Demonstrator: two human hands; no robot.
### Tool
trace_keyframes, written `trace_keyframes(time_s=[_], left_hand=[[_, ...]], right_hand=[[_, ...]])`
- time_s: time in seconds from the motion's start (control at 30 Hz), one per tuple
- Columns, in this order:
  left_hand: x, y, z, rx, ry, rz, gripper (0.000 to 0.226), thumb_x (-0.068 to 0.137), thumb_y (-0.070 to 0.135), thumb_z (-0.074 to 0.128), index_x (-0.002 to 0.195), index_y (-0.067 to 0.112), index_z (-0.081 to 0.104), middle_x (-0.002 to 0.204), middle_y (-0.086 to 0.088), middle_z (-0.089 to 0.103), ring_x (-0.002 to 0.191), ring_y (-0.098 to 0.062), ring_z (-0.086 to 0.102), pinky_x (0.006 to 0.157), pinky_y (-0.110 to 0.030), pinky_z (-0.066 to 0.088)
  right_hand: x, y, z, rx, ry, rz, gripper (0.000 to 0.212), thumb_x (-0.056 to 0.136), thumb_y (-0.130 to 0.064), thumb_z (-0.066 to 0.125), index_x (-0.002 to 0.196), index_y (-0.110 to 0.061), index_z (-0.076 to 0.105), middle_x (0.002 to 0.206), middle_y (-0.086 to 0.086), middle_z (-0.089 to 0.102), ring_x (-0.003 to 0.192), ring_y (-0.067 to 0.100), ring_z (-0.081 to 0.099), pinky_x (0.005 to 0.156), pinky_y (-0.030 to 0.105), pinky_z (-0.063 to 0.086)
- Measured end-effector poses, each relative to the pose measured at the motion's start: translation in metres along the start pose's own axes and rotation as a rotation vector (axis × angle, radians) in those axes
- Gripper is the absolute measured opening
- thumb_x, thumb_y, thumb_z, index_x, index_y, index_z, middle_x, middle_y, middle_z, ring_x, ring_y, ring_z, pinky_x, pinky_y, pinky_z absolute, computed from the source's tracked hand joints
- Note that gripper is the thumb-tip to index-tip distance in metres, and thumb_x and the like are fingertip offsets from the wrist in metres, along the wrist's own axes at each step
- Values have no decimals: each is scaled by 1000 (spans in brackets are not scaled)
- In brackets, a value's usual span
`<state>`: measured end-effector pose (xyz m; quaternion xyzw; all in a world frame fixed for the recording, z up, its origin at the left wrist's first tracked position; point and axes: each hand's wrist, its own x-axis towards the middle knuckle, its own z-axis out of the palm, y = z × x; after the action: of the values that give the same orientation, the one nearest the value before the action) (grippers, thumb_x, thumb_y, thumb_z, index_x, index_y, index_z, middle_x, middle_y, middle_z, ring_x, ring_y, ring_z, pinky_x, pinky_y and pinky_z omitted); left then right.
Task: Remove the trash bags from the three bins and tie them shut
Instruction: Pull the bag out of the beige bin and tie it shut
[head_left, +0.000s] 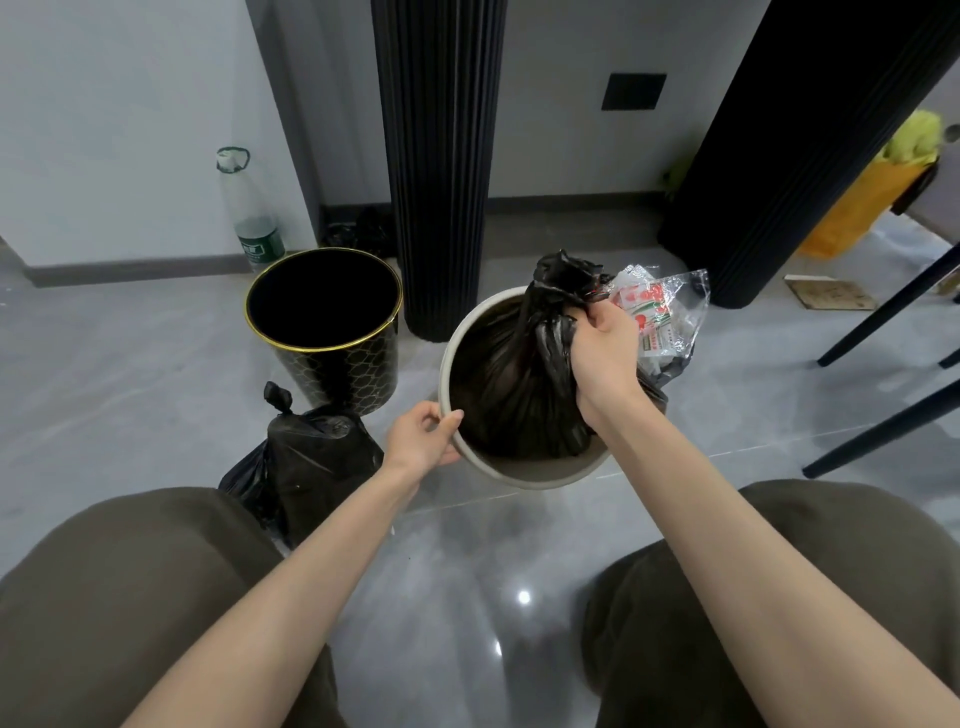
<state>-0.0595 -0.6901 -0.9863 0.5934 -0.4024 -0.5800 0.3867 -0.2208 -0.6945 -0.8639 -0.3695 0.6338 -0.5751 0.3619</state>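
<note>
A white bin (524, 475) stands on the floor in front of my knees. My left hand (423, 436) grips its near-left rim. A black trash bag (514, 374) fills the bin, its neck bunched together and raised above the rim. My right hand (605, 348) is closed around that gathered neck. A clear wrapper with red and green print (662, 317) sticks out past my right hand. To the left, a black bin with a gold rim (324, 327) stands with no bag in it. A knotted black trash bag (306, 462) lies on the floor in front of that bin.
A black ribbed column (441, 156) rises right behind both bins, and a second one (795, 145) leans at right. Black chair legs (883, 322) cross the right side. A tall clear bag with a green-labelled bottle (249, 218) leans on the left wall. Grey glossy floor surrounds everything.
</note>
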Motion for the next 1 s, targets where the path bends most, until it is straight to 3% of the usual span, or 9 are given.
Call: trace_keyframes(time_s=[0.1, 0.2, 0.33, 0.47, 0.57, 0.63, 0.7, 0.83, 1.0], left_hand=[[10, 2, 0, -63, 14, -83, 24, 92, 18, 59, 71, 13, 49, 82, -9, 69, 72, -21, 71, 71, -35, 60], [16, 4, 1, -101, -10, -157, 21, 92, 19, 59, 73, 13, 50, 89, -11, 71, 79, -26, 72, 73, -34, 60], [19, 4, 2, -184, -21, -248, 28, 93, 17, 58, 67, 14, 47, 87, -11, 70, 66, -21, 72, 57, -24, 59], [21, -9, 2, -270, -56, -333, 21, 93, 17, 57, 73, 11, 52, 90, -14, 69, 63, -20, 71, 56, -26, 59], [31, -21, -10, -297, -25, -358, 12, 92, 20, 58, 92, 8, 58, 112, -18, 66, 80, -27, 70, 69, -34, 61], [39, -24, -18, -330, 10, -370, 20, 93, 19, 56, 107, 4, 57, 122, -20, 61, 90, -30, 67, 85, -38, 56], [44, -23, -20, -364, 32, -374, 15, 95, 16, 53, 103, 3, 57, 124, -20, 59, 104, -34, 62, 95, -40, 49], [56, -13, -11, -406, 33, -362, 18, 97, 13, 49, 110, 3, 54, 124, -19, 58, 114, -36, 57, 98, -42, 47], [76, -1, 7, -539, 77, -360, 37, 98, 7, 45, 133, -2, 43, 136, -16, 51, 123, -32, 52, 101, -40, 45]], right_hand=[[-2, -7, -3, 38, -10, -40, 20, 91, -4, 48, 74, 2, 56, 69, 9, 47, 69, 19, 37, 64, 34, 33], [-6, -18, -7, 65, -30, -63, 23, 91, -5, 49, 70, -6, 57, 66, 8, 51, 68, 19, 42, 65, 33, 36], [-9, -38, -16, 110, -13, -135, 22, 93, -5, 51, 75, -10, 64, 69, 1, 63, 71, 15, 56, 68, 31, 47], [-13, -56, -26, 153, 13, -211, 29, 94, -5, 51, 69, -15, 60, 58, -11, 61, 58, 6, 54, 61, 25, 46], [-11, -70, -38, 224, 64, -249, 28, 94, -5, 52, 69, -15, 58, 56, -14, 59, 55, 2, 51, 58, 21, 44], [-7, -76, -46, 254, 108, -267, 20, 93, -7, 55, 76, -13, 62, 65, -9, 63, 64, 6, 55, 66, 27, 49], [-5, -78, -49, 298, 138, -276, 11, 93, -7, 56, 87, -7, 66, 79, 1, 68, 77, 15, 63, 79, 37, 54], [-6, -75, -50, 199, 209, -364, 20, 94, -7, 54, 84, -17, 69, 80, -1, 68, 82, 18, 63, 86, 42, 54], [-3, -63, -52, 144, 281, -359, 28, 96, -9, 52, 78, -25, 67, 75, -3, 65, 77, 10, 57, 78, 30, 52]])
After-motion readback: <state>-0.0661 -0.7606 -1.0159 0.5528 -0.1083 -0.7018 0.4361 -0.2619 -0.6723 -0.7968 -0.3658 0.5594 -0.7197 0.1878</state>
